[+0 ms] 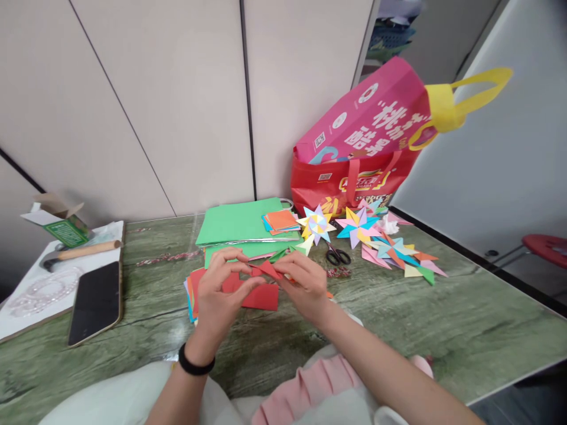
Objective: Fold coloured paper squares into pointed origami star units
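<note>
A small folded piece of red paper (268, 270) is held up in front of me, between my two hands. My left hand (224, 283), with a black band on the wrist, has its fingers curled at the paper's left end. On the other end, my right hand (305, 280) pinches with thumb and fingers. Below them, flat red paper sheets (260, 297) lie on the table, with other colours under their left edge. Scissors with dark handles (338, 255) rest just beyond my right hand.
Green paper sheets (239, 221) lie ahead, topped by small orange squares (283, 220). Folded paper stars (357, 226) and loose folded pieces (405, 257) spread to the right, before a red bag (328, 189). A phone (96, 304), a wooden-handled tool (88, 250) and a small box (66, 227) sit left.
</note>
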{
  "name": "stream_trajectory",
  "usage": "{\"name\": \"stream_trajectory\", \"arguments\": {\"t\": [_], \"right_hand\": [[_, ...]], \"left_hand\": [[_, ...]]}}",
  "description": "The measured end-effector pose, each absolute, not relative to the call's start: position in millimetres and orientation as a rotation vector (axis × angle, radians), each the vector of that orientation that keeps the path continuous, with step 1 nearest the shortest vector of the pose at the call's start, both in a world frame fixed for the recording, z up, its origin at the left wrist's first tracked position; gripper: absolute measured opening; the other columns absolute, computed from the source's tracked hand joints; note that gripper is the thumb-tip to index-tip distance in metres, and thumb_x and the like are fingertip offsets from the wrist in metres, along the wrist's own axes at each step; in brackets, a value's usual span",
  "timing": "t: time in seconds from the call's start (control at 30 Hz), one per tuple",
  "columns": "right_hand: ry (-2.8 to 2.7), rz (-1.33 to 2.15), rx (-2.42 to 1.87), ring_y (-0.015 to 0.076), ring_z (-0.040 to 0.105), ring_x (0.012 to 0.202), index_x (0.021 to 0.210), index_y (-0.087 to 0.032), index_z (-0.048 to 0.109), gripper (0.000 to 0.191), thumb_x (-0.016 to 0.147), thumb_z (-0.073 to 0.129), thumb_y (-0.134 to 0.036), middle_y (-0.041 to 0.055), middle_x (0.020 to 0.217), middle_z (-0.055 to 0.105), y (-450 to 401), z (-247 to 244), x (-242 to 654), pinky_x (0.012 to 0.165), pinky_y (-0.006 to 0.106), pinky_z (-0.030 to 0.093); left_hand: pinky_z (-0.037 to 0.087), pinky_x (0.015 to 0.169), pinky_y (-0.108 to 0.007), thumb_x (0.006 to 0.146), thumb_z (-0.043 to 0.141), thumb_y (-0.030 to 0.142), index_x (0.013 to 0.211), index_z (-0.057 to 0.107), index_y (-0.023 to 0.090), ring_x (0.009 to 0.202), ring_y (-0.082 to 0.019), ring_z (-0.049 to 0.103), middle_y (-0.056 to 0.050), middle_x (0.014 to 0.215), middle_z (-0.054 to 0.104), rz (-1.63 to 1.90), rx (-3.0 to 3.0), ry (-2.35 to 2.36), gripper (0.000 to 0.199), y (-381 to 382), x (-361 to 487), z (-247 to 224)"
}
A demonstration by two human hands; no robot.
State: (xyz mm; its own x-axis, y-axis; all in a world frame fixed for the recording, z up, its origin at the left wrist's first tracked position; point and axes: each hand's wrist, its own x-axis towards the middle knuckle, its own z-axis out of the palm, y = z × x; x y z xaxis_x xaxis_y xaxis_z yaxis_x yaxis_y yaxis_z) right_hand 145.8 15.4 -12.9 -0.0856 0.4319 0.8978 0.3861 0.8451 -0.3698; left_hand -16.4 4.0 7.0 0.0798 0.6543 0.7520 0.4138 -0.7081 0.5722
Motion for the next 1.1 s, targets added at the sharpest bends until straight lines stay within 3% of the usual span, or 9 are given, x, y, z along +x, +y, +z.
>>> {"name": "stream_trajectory", "arguments": {"t": [0.3,0.43,0.57,0.7,0.8,0.93,1.1], "right_hand": [[-1.713,0.083,-0.633,0.0146,0.055,0.066,0.08,-0.019,0.064,0.012,0.079,0.055,-0.011,0.0051,0.071,0.063,15,-15,145,0.058,0.028,0.045],[-1.633,0.52,-0.729,0.014,0.057,0.063,0.076,-0.019,0.062,0.002,0.075,0.063,-0.02,0.003,0.069,0.063,15,-14,140,0.058,0.027,0.046],[-1.3,1.115,-0.733,0.0132,0.059,0.061,0.086,-0.021,0.051,0.028,0.067,0.071,-0.027,-0.0011,0.07,0.062,18,-14,136,0.054,0.025,0.05],[-1.19,1.143,-0.668,0.0092,0.056,0.058,0.102,-0.026,0.046,0.046,0.065,0.072,-0.026,0.0004,0.092,0.056,23,-16,138,0.053,0.024,0.052],[-1.392,1.006,-0.683,0.012,0.058,0.074,0.12,-0.031,0.043,0.064,0.064,0.073,-0.023,0.0069,0.118,0.045,23,-18,141,0.063,0.027,0.055],[-1.671,0.752,-0.741,0.0206,0.052,0.102,0.11,-0.025,0.056,0.044,0.068,0.067,-0.016,0.0096,0.116,0.046,24,-21,144,0.074,0.031,0.053],[-1.573,0.922,-0.691,0.0168,0.059,0.09,0.087,-0.019,0.055,0.024,0.067,0.067,-0.018,0.0078,0.102,0.057,27,-24,143,0.074,0.029,0.052]], "left_hand": [[0.044,0.086,-0.041,0.067,0.07,0.018,0.075,0.059,0.02,0.095,-0.021,0.057,-0.003,0.085,0.063,1.699,2.084,1.055,0.014,4,-15,6],[0.046,0.084,-0.038,0.068,0.07,0.019,0.08,0.06,0.019,0.091,-0.02,0.059,-0.004,0.085,0.063,1.645,1.936,1.074,0.016,4,-14,4],[0.051,0.07,-0.032,0.065,0.071,0.024,0.082,0.061,0.018,0.077,-0.018,0.062,-0.004,0.082,0.064,1.48,1.681,1.153,0.021,4,-13,5],[0.05,0.051,-0.028,0.068,0.067,0.025,0.101,0.057,0.016,0.051,-0.013,0.06,0.0,0.073,0.061,1.316,1.439,1.138,0.036,3,-12,11],[0.049,0.048,-0.027,0.07,0.064,0.024,0.112,0.052,0.016,0.047,-0.012,0.059,0.003,0.068,0.057,1.271,1.361,1.08,0.044,3,-13,15],[0.049,0.05,-0.026,0.072,0.063,0.024,0.112,0.052,0.016,0.049,-0.012,0.059,0.003,0.064,0.057,1.19,1.351,1.045,0.043,3,-14,16],[0.051,0.054,-0.026,0.071,0.064,0.026,0.11,0.056,0.016,0.056,-0.012,0.059,0.002,0.066,0.06,1.17,1.319,1.016,0.042,4,-16,14]]}}
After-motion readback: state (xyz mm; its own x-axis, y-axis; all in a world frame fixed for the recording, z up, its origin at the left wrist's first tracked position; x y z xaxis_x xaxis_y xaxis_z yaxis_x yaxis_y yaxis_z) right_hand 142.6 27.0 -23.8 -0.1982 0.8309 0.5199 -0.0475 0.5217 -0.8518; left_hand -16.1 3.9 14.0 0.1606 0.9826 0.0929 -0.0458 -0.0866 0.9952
